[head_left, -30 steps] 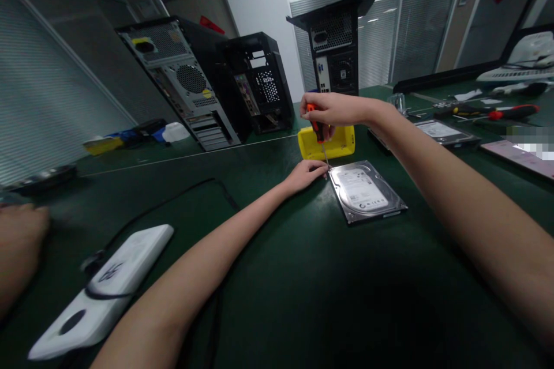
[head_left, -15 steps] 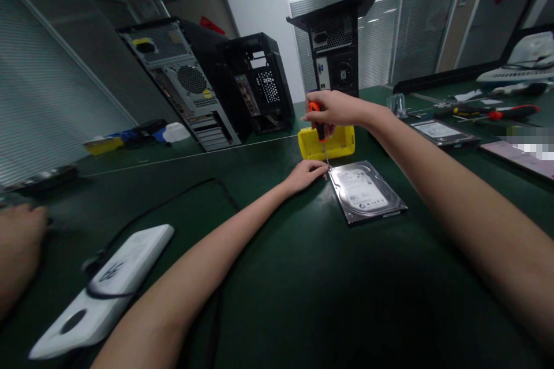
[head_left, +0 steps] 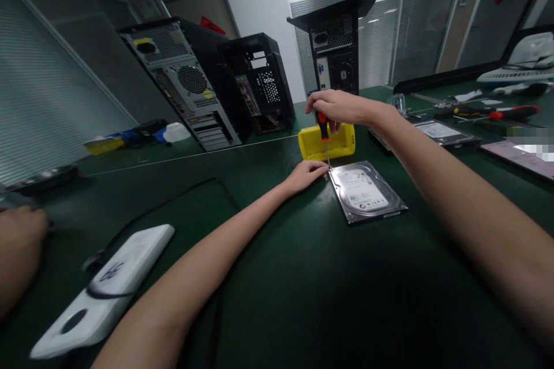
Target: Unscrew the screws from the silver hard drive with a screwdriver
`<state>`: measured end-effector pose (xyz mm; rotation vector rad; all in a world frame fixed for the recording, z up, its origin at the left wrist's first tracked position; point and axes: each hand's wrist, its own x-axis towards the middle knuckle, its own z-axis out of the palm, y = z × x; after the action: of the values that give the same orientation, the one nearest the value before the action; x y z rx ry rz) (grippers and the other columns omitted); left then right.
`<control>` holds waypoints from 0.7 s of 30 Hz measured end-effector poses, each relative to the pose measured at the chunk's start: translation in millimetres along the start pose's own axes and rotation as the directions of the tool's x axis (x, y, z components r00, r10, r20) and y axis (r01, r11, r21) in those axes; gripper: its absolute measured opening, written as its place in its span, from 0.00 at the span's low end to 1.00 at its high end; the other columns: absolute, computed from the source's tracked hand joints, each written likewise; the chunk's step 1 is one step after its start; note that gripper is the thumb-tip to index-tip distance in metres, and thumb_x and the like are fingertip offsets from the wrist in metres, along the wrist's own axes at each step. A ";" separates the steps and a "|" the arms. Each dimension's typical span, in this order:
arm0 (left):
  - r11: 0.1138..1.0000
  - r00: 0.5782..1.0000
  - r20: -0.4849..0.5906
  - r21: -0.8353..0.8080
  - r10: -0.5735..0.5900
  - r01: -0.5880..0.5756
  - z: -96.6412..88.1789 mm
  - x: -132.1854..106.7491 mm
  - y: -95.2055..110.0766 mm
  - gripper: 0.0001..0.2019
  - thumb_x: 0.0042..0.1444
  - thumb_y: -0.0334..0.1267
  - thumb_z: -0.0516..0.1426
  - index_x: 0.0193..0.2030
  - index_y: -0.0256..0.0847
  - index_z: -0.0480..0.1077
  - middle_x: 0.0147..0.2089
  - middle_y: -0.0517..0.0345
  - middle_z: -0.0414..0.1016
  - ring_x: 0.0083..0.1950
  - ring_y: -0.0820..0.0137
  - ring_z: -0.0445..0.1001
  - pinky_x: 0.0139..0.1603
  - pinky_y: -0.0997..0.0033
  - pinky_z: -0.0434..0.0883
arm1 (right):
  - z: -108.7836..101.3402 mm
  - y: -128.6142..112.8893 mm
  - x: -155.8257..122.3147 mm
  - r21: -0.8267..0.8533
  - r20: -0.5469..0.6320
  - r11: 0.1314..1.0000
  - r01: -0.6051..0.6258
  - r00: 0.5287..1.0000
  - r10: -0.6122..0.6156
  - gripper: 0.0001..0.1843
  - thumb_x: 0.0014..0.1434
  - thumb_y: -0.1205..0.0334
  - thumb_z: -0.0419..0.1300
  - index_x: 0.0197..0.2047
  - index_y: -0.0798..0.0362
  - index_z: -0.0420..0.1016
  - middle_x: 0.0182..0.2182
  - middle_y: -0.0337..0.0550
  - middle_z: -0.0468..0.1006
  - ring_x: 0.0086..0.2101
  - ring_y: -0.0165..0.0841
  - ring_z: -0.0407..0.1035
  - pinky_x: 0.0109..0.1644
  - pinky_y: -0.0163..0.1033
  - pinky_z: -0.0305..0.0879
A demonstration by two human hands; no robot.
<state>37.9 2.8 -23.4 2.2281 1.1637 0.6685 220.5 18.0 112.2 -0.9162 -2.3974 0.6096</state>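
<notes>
Toward table's point(head_left: 277, 288) far edge, my right fingers point(head_left: 310, 102) grip screwdriver point(head_left: 323, 128), left fingers point(head_left: 320, 166) can't tell; likely screw-turning at hard drive point(head_left: 361, 191), steadiness next.

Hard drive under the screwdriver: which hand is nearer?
Left. The left hand is at the far-left corner of the hard drive; whether it touches is unclear. The right hand is higher up, gripping the screwdriver above that corner.

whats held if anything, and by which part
The right hand holds a screwdriver by its handle; whether the left hand grips the hard drive cannot be told.
</notes>
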 end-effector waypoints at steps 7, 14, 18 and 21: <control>1.000 1.000 0.004 -0.015 0.010 -0.010 0.0 0.0 -0.4 0.17 0.59 0.44 0.50 0.31 0.34 0.73 0.36 0.53 0.76 0.39 0.68 0.72 0.46 0.69 0.66 | 0.4 -2.4 -1.4 0.101 0.040 0.995 0.019 0.999 -0.023 0.15 0.63 0.59 0.47 0.49 0.58 0.65 0.36 0.49 0.74 0.21 0.22 0.67 0.23 0.29 0.65; 1.000 1.000 0.011 -0.018 -0.008 0.008 0.3 -0.2 1.7 0.17 0.60 0.45 0.50 0.30 0.34 0.72 0.40 0.52 0.76 0.41 0.68 0.72 0.48 0.70 0.65 | 0.5 -4.0 -1.7 0.133 0.076 0.990 0.051 0.995 -0.061 0.11 0.61 0.58 0.51 0.42 0.57 0.66 0.34 0.46 0.75 0.21 0.22 0.68 0.23 0.27 0.65; 1.000 1.000 0.003 -0.010 0.006 -0.006 -0.1 -0.5 0.6 0.18 0.59 0.46 0.50 0.29 0.34 0.72 0.40 0.52 0.76 0.41 0.67 0.72 0.48 0.69 0.65 | 0.3 -2.9 -1.0 0.131 0.068 0.989 0.065 0.995 -0.074 0.10 0.61 0.58 0.52 0.38 0.56 0.64 0.31 0.45 0.75 0.20 0.22 0.67 0.23 0.29 0.65; 1.000 1.000 0.005 -0.008 0.019 -0.019 -0.3 -0.4 -1.1 0.18 0.60 0.46 0.50 0.31 0.34 0.72 0.40 0.52 0.76 0.41 0.67 0.72 0.48 0.69 0.65 | 0.0 -2.7 -1.0 0.110 0.061 0.992 0.062 0.996 -0.069 0.10 0.59 0.57 0.54 0.36 0.56 0.64 0.27 0.43 0.73 0.20 0.23 0.66 0.23 0.29 0.65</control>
<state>36.9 3.1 -24.0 2.2357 1.1375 0.6735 219.8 15.5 113.4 -0.7801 -2.4151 0.7470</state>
